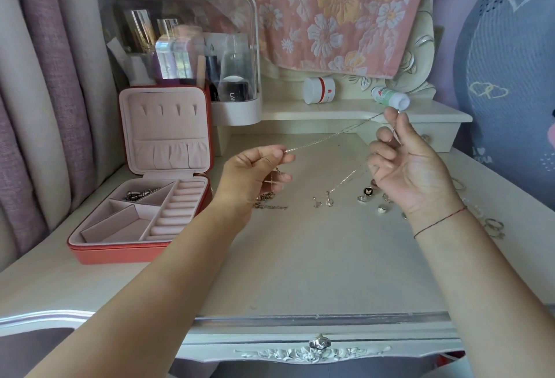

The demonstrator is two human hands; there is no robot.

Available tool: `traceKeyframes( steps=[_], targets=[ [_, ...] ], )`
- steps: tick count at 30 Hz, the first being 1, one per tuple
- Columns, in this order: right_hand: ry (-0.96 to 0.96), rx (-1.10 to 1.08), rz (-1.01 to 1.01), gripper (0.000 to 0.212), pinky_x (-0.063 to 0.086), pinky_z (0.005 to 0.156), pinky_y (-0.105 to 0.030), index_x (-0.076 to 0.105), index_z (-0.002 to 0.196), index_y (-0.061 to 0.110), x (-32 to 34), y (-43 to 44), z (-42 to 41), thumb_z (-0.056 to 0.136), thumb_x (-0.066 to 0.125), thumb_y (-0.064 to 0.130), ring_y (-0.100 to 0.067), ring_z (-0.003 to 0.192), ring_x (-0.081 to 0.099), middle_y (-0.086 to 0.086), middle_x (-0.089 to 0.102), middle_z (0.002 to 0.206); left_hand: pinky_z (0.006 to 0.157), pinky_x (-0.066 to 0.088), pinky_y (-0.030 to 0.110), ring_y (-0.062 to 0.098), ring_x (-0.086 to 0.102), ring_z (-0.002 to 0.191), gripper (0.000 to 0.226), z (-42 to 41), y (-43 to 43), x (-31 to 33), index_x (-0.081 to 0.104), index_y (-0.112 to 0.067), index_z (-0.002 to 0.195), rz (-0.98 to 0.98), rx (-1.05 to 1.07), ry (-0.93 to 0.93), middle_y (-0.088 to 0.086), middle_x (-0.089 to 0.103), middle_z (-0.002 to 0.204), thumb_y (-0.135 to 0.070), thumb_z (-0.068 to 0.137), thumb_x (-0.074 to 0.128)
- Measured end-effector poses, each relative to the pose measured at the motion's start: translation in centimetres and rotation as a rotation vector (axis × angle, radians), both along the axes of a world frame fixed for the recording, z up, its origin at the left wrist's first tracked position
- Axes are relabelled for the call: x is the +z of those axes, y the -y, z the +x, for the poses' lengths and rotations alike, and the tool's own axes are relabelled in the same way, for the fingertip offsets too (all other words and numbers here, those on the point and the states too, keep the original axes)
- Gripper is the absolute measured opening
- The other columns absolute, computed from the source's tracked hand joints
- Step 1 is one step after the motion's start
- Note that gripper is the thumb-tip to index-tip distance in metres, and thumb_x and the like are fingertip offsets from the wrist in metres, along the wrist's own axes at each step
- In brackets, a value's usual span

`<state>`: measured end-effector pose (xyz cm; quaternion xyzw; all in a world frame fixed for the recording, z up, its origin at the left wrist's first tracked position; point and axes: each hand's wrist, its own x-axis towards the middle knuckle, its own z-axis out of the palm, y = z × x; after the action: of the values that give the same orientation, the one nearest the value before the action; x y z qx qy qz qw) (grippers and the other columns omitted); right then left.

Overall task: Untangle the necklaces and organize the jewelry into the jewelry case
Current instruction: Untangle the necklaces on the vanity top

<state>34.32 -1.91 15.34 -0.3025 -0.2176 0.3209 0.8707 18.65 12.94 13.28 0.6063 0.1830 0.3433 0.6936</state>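
A thin silver necklace chain (pixel 327 137) is stretched taut above the dressing table between my two hands. My left hand (pixel 255 173) pinches its lower end between thumb and forefinger. My right hand (pixel 405 167), palm up, pinches the higher end at the fingertips, and a second strand hangs from it down to a pendant (pixel 329 200) on the table. More tangled chain (pixel 268 202) lies under my left hand. The red jewelry case (pixel 144 206) stands open at the left with pink lining; one rear compartment holds a few metal pieces (pixel 139 194).
Loose rings and earrings (pixel 372 196) lie on the table below my right hand, more rings (pixel 494 227) at the right edge. A clear cosmetics box (pixel 186 47) stands behind the case. Two jars (pixel 319 90) sit on the raised shelf. Curtains hang at the left.
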Motion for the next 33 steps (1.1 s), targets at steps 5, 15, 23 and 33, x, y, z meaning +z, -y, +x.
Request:
traceKeyframes(
  steps=[5, 15, 23, 33],
  targets=[
    [0.097, -0.046, -0.080, 0.016, 0.019, 0.035, -0.015, 0.064, 0.092, 0.018, -0.1, 0.2, 0.2, 0.090, 0.054, 0.030, -0.003, 0.040, 0.024, 0.008, 0.037, 0.061, 0.044, 0.030, 0.020, 0.001, 0.034, 0.034, 0.006, 0.1, 0.2, 0.0, 0.068, -0.013, 0.092, 0.157, 0.139, -0.156, -0.003, 0.073, 0.076, -0.017, 0.093, 0.063],
    [0.359, -0.302, -0.267, 0.014, 0.009, 0.042, -0.019, 0.063, 0.088, 0.010, -0.1, 0.6, 0.4, 0.094, 0.055, 0.018, -0.003, 0.038, 0.021, 0.014, 0.054, 0.059, 0.053, 0.029, 0.016, -0.003, 0.042, 0.032, 0.016, -0.2, 0.6, 0.6, 0.069, -0.010, 0.092, 0.166, 0.209, -0.132, 0.010, 0.065, 0.068, -0.025, 0.090, 0.066],
    [0.421, -0.299, -0.295, 0.017, 0.008, 0.047, -0.024, 0.068, 0.078, 0.015, -0.2, 0.5, 0.2, 0.089, 0.062, 0.027, -0.007, 0.043, 0.016, 0.010, 0.027, 0.047, 0.044, 0.032, 0.007, 0.002, 0.038, 0.038, 0.031, -0.3, 0.0, 0.4, 0.072, -0.009, 0.090, 0.220, 0.137, -0.178, -0.016, 0.042, 0.041, -0.040, 0.083, 0.069],
    [0.430, -0.300, -0.301, 0.016, 0.015, 0.043, -0.016, 0.062, 0.094, 0.006, 0.1, 0.5, -0.4, 0.091, 0.058, 0.020, -0.002, 0.042, 0.020, 0.018, 0.052, 0.045, 0.058, 0.035, 0.005, -0.007, 0.051, 0.047, 0.016, -0.3, -0.2, 0.2, 0.068, -0.015, 0.077, 0.332, 0.124, -0.206, -0.020, 0.055, 0.047, -0.026, 0.088, 0.069]
  ],
)
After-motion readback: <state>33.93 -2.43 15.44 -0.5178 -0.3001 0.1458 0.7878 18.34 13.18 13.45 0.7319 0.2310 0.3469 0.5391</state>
